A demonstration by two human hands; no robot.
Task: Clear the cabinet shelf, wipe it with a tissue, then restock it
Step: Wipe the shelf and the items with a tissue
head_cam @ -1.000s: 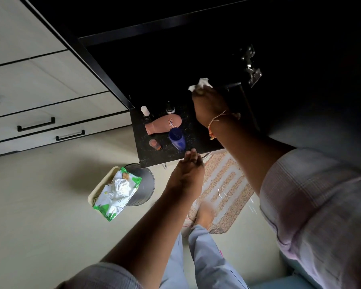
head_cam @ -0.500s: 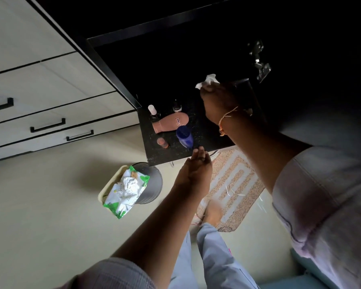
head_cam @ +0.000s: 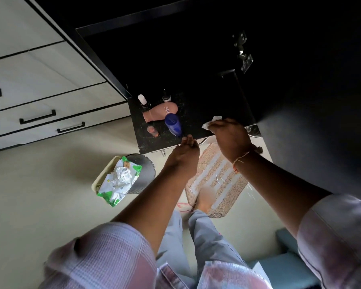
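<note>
My right hand [head_cam: 230, 138] grips a crumpled white tissue [head_cam: 212, 122] at the front edge of a dark speckled counter [head_cam: 152, 142], just below the open dark cabinet [head_cam: 175, 65]. My left hand [head_cam: 184, 155] rests with straight fingers against the counter's front edge, close to a blue bottle [head_cam: 173, 125]. On the counter's left part lie a pink tube [head_cam: 161, 112], a small pinkish jar [head_cam: 152, 130], a white-capped bottle [head_cam: 142, 100] and a small dark bottle [head_cam: 166, 97]. The cabinet's inside is too dark to see.
A grey bin [head_cam: 143, 174] and a beige basket [head_cam: 104, 176] stand on the floor, with a green and white wipes pack [head_cam: 119, 182] on top. White drawers [head_cam: 40, 97] fill the left. A beige mat [head_cam: 219, 180] lies underfoot. A metal hinge [head_cam: 243, 52] sits on the cabinet's right.
My right hand has drawn the tissue back from deep in the cabinet to the counter's front edge. My left hand stays at the counter edge.
</note>
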